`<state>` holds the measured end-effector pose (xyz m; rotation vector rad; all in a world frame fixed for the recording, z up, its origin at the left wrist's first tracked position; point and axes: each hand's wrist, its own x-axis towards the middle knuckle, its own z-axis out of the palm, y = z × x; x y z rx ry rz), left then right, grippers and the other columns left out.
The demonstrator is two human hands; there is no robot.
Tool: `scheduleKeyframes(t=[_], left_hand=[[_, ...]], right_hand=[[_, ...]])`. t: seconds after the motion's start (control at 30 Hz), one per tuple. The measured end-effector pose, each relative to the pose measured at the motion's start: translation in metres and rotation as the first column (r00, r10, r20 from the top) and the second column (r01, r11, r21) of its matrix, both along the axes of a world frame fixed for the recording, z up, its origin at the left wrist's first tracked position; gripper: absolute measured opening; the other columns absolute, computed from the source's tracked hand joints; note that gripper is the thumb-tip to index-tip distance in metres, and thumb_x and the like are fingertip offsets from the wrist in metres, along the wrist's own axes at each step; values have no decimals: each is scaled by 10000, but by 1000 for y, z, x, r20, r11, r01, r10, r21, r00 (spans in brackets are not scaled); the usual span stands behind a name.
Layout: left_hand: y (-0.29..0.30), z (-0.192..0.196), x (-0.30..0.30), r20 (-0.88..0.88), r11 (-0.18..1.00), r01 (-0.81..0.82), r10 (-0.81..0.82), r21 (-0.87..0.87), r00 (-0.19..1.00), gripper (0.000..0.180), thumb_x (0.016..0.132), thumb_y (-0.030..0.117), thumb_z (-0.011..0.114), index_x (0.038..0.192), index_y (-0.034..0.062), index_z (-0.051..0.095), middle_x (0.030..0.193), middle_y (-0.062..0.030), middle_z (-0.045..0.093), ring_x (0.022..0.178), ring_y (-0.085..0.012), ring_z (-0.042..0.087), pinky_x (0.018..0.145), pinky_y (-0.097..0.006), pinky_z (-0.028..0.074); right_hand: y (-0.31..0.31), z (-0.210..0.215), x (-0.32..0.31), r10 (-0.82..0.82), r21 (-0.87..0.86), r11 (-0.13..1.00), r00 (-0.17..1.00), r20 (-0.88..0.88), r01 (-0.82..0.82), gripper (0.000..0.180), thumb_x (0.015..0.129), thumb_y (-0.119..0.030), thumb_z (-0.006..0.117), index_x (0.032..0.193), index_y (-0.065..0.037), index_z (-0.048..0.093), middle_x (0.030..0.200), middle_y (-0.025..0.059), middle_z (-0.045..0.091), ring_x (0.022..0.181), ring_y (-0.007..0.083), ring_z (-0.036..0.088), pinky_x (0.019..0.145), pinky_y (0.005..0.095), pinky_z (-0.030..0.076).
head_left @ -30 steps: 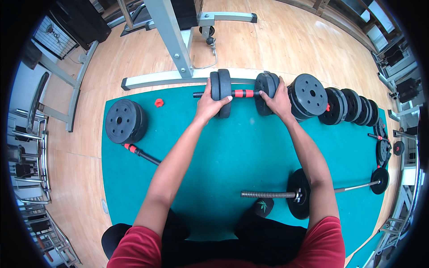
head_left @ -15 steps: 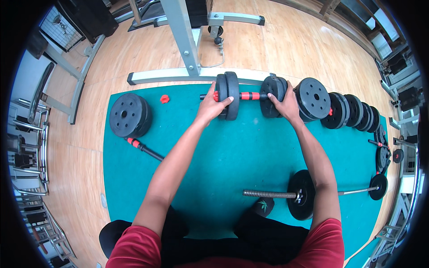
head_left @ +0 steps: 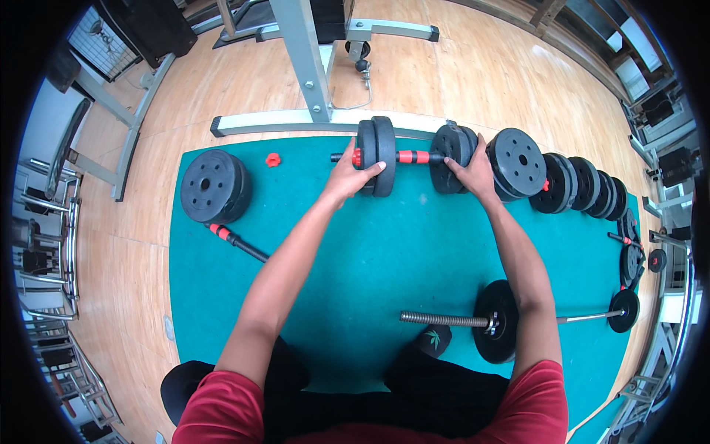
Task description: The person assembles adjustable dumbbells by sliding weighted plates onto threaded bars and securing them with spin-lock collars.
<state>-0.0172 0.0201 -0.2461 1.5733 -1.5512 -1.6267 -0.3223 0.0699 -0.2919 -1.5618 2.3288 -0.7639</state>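
A dumbbell (head_left: 413,157) lies across the far side of the green mat (head_left: 370,266), with black plates at both ends of its red and black bar. My left hand (head_left: 346,181) is closed around the left pair of plates (head_left: 384,140), thumb on the near side, next to a red collar nut. At the other end, my right hand (head_left: 475,176) grips the right plates (head_left: 448,140), its thumb against their inner face. The fingers of both hands are partly hidden behind the plates.
A stack of plates (head_left: 214,185), a red star-shaped nut (head_left: 273,160) and a red-black bar (head_left: 235,241) are at left. More plates (head_left: 518,163) line the right. A barbell (head_left: 497,322) lies nearby, beside my foot (head_left: 434,340). A grey machine frame (head_left: 296,121) borders the mat.
The view has shifted very slightly. Both hands keep the same hold, and the dumbbell stays in place.
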Motion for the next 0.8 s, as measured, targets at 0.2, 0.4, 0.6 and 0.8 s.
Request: scheduleKeyframes(t=[0.2,0.4,0.6,0.8], left_hand=[[-7,-53,-15,55,952,-7,25,-307,998,1321,609,518,880,1581,136,72,1384,-265,522,1230,-367,574,1002,-415,492],[4,-38,-30,227,937,-33,117,-347,967,1229,592,485,842,1554,125,166,1189,-262,652,1071,-434,649,958,-448,510],[-9,-35,-27,328,936,13,110,-351,938,1118,596,485,837,1505,94,317,1236,-218,644,1111,-385,641,957,-422,505],[-15,-37,-24,296,930,67,47,-362,954,1191,574,533,833,1521,81,270,1234,-234,643,1122,-405,632,974,-430,500]], right_hand=[[-3,15,33,-98,48,994,994,-49,100,888,759,-319,768,1425,2,276,1201,296,592,1088,460,613,916,527,498],[-5,12,35,-112,58,992,992,-61,116,874,754,-309,767,1411,5,283,1175,295,598,1024,473,633,882,544,509],[1,12,44,-140,43,989,989,-43,142,889,754,-303,770,1418,1,262,1156,297,598,983,488,642,844,555,525],[4,14,41,-137,101,986,990,13,135,980,769,-355,780,1475,-17,190,1272,298,527,1056,486,620,886,550,514]])
